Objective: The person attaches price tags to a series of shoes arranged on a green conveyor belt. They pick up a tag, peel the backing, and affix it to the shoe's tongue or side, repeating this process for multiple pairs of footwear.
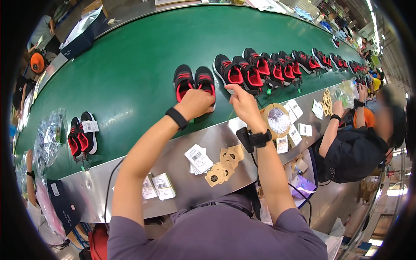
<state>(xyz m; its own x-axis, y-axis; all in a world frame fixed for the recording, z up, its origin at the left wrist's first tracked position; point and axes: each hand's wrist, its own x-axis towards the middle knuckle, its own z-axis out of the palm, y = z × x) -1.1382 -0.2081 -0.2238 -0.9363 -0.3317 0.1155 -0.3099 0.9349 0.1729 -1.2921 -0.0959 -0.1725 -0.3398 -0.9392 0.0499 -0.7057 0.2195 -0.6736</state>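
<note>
A pair of black sneakers with red linings and laces stands in front of me on the green belt. My left hand (197, 103) is closed over the heel opening of the right-hand sneaker (204, 79), its fingertips hidden inside. The left-hand sneaker (183, 81) stands beside it, untouched. My right hand (245, 105) hovers near the heel of another sneaker (227, 71), index finger stretched out and the other fingers partly curled. I see nothing held in it. A thin green strand (231, 114) shows just below this hand.
More black-and-red sneakers (286, 69) line the belt (138, 78) to the right. Another pair (82, 135) carries a tag at left. On the metal ledge lie white barcode tags (198, 158), brown paper stickers (224, 165) and a tape roll (277, 121). A co-worker (355, 147) stands at right.
</note>
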